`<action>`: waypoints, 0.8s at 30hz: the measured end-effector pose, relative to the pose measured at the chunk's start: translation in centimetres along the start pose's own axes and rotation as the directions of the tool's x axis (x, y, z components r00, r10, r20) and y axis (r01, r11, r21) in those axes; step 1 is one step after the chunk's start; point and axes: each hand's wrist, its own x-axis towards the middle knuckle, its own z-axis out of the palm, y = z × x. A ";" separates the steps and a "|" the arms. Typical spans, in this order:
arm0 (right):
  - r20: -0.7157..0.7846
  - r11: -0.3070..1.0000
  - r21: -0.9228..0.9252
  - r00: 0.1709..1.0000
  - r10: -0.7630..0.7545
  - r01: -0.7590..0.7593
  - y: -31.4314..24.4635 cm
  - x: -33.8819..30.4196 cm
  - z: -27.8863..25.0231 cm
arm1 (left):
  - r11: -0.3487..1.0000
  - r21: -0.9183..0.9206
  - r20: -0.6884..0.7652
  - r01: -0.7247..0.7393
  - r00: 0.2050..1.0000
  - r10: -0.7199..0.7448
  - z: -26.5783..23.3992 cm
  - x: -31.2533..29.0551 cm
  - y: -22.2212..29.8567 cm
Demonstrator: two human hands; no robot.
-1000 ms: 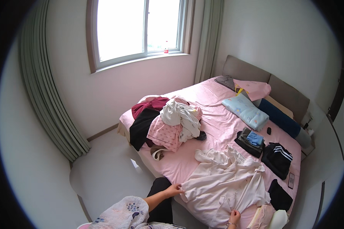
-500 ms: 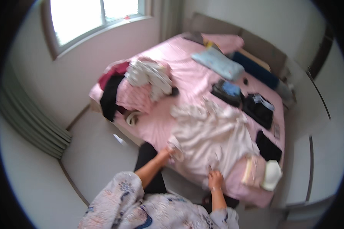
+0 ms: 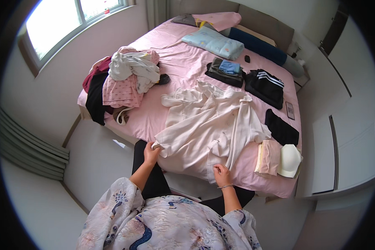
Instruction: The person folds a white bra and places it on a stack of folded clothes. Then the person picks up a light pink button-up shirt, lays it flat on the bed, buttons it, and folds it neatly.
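Note:
A cream button-front shirt (image 3: 204, 121) lies spread over the near part of the pink-covered bed, its collar end pointing away from me. My left hand (image 3: 151, 154) is closed on the shirt's lower left corner, at the bed's front edge. Farther right, my right hand (image 3: 222, 173) has its fingers curled closed on the shirt's front edge near the hem. A small flap of cloth hangs beside that hand over the mattress edge. Creases run along the shirt between both hands and the collar.
A loose clothes pile (image 3: 127, 77) sits at the bed's left. On the right are folded dark clothes (image 3: 225, 73), black striped clothing (image 3: 264, 87), a phone (image 3: 290, 111), a black folded garment (image 3: 281, 127), and a white bra (image 3: 289, 160). A blue pillow (image 3: 214, 43) lies farther back.
The view has shifted, so the bed sits higher and farther left in the picture. Near my left hand, the shirt's corner looks less bunched. Both hands stay at the shirt's near edge.

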 end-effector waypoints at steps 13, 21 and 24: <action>-0.087 0.879 -0.444 0.985 0.147 -0.171 -2.8 1.8 2.2 | 0.507 0.536 0.466 -0.675 0.737 0.489 6.2 -4.9 9.2; -0.094 0.861 -0.433 0.963 0.252 -0.268 1.8 2.2 2.7 | 0.593 0.290 0.472 -0.751 0.651 0.594 5.4 -2.2 6.9; -0.175 0.917 -0.298 0.959 0.222 -0.266 -0.4 2.4 1.3 | 0.634 0.239 0.467 -0.736 0.660 0.589 4.6 -1.3 6.1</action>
